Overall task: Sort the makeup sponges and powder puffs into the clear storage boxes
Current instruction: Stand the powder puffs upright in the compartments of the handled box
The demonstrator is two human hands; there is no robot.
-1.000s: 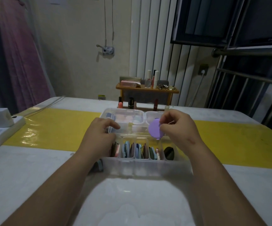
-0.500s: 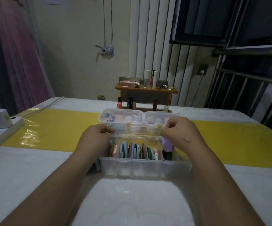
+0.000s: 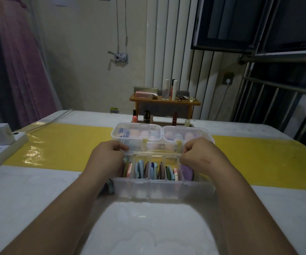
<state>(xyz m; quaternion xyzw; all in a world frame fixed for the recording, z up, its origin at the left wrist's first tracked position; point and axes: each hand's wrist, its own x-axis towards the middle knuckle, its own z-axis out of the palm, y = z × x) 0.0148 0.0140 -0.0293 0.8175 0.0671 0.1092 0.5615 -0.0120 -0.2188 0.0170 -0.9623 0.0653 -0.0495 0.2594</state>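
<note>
Lilac, round and soft, the foam powder puff (image 3: 187, 172) stands on edge in the rightmost compartment of the near clear plastic divided storage box (image 3: 163, 188) on the white bench (image 3: 38, 190). It looks feather-light and squashy, best pinched by its rim. Both arms reach forward, left hand (image 3: 108, 155) and right hand (image 3: 198, 153) curled, each seemingly pinching an end of the box's clear plastic lid (image 3: 159, 148).

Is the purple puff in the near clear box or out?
In. The purple puff stands on edge in the rightmost compartment of the near clear box, under the right hand.
</note>
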